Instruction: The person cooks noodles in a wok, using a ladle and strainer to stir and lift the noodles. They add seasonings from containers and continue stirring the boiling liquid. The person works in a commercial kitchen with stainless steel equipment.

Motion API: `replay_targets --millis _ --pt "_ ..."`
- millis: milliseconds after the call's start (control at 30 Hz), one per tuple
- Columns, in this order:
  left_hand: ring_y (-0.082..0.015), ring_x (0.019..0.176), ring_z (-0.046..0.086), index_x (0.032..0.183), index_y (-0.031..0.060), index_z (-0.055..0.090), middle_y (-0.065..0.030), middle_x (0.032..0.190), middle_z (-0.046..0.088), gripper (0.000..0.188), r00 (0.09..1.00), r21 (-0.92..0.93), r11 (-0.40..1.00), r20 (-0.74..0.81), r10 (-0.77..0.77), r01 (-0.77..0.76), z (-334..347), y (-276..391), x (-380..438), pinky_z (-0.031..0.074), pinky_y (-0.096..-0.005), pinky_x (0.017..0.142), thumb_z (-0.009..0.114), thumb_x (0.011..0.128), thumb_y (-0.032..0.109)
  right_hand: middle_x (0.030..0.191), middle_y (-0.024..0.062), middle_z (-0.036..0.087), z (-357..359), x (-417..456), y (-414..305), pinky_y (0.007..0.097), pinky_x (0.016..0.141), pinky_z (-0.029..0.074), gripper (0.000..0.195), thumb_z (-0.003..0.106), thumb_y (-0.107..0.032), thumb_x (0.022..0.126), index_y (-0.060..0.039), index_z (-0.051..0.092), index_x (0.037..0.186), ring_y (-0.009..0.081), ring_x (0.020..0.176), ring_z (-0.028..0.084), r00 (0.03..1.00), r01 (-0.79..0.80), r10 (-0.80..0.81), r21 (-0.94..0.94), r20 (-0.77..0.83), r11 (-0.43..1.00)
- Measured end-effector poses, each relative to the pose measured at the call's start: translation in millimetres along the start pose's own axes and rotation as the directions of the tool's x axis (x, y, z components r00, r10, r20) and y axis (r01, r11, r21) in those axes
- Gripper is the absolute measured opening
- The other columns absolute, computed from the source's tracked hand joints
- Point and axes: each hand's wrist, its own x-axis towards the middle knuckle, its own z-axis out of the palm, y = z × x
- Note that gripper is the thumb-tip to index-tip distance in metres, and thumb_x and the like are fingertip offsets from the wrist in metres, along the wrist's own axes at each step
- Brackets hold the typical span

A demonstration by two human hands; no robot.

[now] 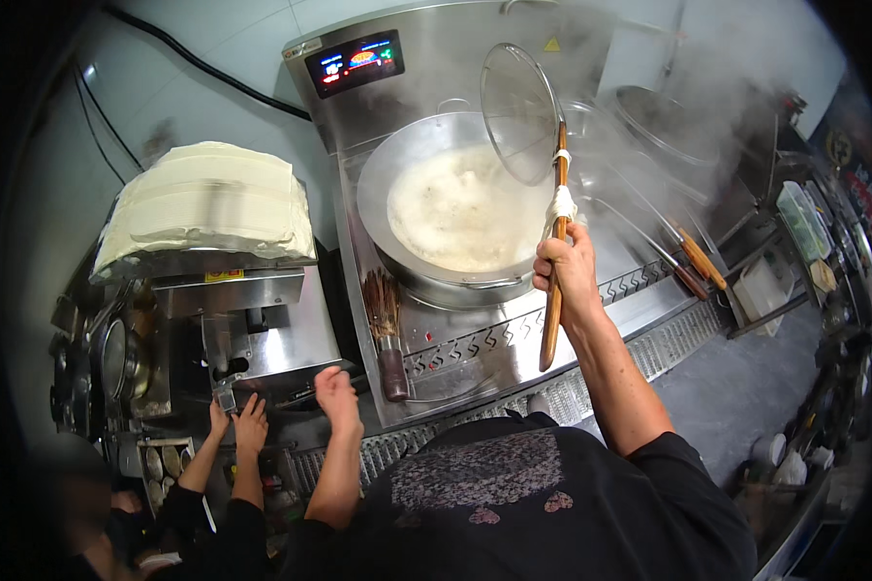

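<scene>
My right hand (570, 261) grips the wooden handle of a round wire-mesh skimmer (519, 109), raised above the right side of a large wok (378, 181). White cloth (561, 203) is tied around the handle just above my fingers. Pale, foamy liquid (458, 210) fills the wok, and steam rises to the right. My left hand (338, 396) hovers left of the stove's front corner, its fingers loosely curled and nothing seen in them. Nearest to it on the stovetop lies a wok brush (389, 341) with a dark handle.
A thick slab of pale dough (207, 200) sits on a metal machine at left. Below it, a co-worker's hands (240, 421) touch the machine's front. Two long-handled utensils (690, 269) lie at the stove's right. A drain grate (668, 348) runs along its front.
</scene>
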Motion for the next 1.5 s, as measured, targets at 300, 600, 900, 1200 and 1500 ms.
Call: replay_targets --millis 300,600,900,1200,1500 --pt "-0.0215 0.099 0.061 0.123 -0.002 0.043 -0.0149 0.109 0.058 0.037 0.332 -0.071 0.859 0.936 -0.118 0.508 181 151 -153 0.053 -0.0363 0.084 0.054 0.096 0.022 0.066 0.0006 0.042 -24 22 -7 0.0251 0.043 0.036 0.061 0.051 0.001 0.075 -0.0008 0.025 0.13 0.0088 0.05 0.039 0.991 0.005 0.003 -0.06 0.132 0.998" --pt "-0.0115 0.057 0.051 0.119 0.0056 0.036 -0.0063 0.079 0.052 0.046 0.473 0.064 0.922 0.844 -0.254 0.383 276 171 -182 0.043 -0.0264 0.049 0.058 0.079 -0.001 0.067 0.0022 0.044 -56 53 -14 0.0272 0.047 0.044 0.066 0.051 -0.002 0.078 0.0038 0.02 0.136 0.0109 0.054 0.044 0.965 0.022 -0.008 -0.049 0.263 0.999" --pt "-0.0058 0.047 0.039 0.116 0.0018 0.044 -0.0017 0.074 0.049 0.042 0.767 0.056 0.997 0.638 -0.069 0.043 290 158 -195 0.026 -0.0235 0.038 0.055 0.075 0.0 0.083 0.0086 0.051 -63 63 -1 0.0305 0.058 0.049 0.028 0.053 -0.006 0.082 -0.0022 0.037 0.105 0.0158 0.064 0.054 0.925 -0.015 0.035 -0.054 0.378 0.998" --pt "-0.0042 0.047 0.036 0.119 0.0015 0.042 0.0006 0.073 0.044 0.046 0.734 0.054 0.986 0.662 -0.153 0.157 278 170 -193 0.026 -0.0211 0.037 0.054 0.075 -0.005 0.082 0.0068 0.057 -82 91 -1 0.0264 0.059 0.048 0.041 0.051 -0.04 0.095 0.0001 0.054 0.102 0.0134 0.066 0.056 0.89 0.148 -0.029 -0.228 0.456 0.962" --pt "-0.0034 0.045 0.035 0.113 0.0018 0.043 0.0005 0.073 0.045 0.044 0.646 -0.014 0.951 0.737 -0.199 0.309 285 185 -194 0.025 -0.0204 0.035 0.049 0.071 -0.009 0.119 0.014 0.055 -105 145 -23 0.0378 0.087 0.048 0.073 0.075 -0.016 0.072 -0.0048 0.039 0.135 0.024 0.107 0.054 0.846 0.515 -0.319 -0.498 0.427 0.698"
